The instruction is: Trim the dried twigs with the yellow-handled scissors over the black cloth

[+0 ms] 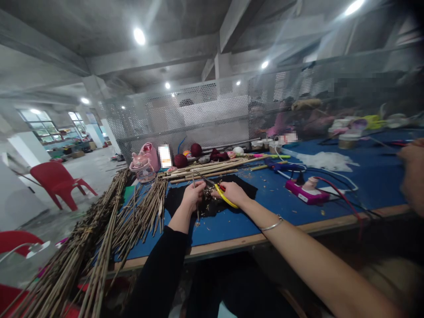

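Note:
My left hand [194,194] is closed around a thin brown stick [198,212], which stands roughly upright above a black cloth [245,187]. Yellow-handled scissors [226,198] are in my right hand [232,192], their blades pointing left toward the stick. Small plant scraps [208,201] lie on the cloth between my hands. Left of the cloth, many short cut sticks [145,212] are spread on the blue table [212,229]. Whether the blades touch the stick I cannot tell.
Long bundled sticks [76,247] hang over the table's left edge. Behind my hands lie pale rods [205,170], dark red yarn balls [180,160] and a pink container [143,168]. A purple power strip [306,194] with cables sits right. Another person's blurred hand [412,170] is at far right.

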Motion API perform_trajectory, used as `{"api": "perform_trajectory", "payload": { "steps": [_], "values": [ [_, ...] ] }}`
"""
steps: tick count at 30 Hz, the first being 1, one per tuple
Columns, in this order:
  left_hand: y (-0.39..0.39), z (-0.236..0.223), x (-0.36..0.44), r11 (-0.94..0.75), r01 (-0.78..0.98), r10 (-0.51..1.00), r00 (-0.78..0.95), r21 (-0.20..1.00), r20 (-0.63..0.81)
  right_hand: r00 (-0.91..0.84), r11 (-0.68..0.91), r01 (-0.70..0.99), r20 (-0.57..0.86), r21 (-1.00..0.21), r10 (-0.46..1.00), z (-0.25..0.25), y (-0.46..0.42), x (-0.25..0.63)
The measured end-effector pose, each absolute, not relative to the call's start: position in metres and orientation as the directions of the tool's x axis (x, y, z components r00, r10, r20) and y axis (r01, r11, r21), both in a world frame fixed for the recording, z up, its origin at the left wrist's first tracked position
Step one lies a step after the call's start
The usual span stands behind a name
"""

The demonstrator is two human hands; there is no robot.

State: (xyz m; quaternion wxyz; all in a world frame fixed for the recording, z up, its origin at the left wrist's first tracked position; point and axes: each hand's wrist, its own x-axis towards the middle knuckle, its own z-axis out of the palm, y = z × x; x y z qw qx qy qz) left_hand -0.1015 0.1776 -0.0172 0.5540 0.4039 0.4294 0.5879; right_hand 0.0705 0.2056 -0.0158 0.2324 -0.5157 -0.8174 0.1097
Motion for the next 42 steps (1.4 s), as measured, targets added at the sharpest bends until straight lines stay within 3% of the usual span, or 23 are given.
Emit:
{"api": "perform_trajectory", "payload": {
  "steps": [10,32,38,40,42],
  "values": [
    [0.1755,-0.0136,-0.0999,-0.064,-0.318,0.993,-0.116,0.946,0.028,-0.379,0.456,0.831,0.278,-0.318,0.883,-0.0172,0.2064,0.0701],
    [0.1717,-0.0139,-0.0975,0.001,-0.255,0.994,-0.105,0.967,-0.029,-0.361,0.486,0.681,0.326,-0.548,0.874,-0.0222,0.2106,0.0714],
    [0.1755,-0.0188,-0.1,-0.015,-0.264,0.992,-0.128,0.964,-0.02,-0.352,0.493,0.677,0.347,-0.547,0.869,-0.0237,0.211,0.0708],
    [0.1775,-0.02,-0.1029,-0.002,-0.22,0.985,-0.169,0.976,-0.036,-0.324,0.487,0.703,0.376,-0.518,0.868,-0.0234,0.212,0.0716],
    [0.1805,-0.0203,-0.1064,0.041,-0.051,0.978,-0.204,0.998,-0.051,-0.288,0.473,0.727,0.405,-0.498,0.868,-0.0227,0.2145,0.0739]
  ]
}}
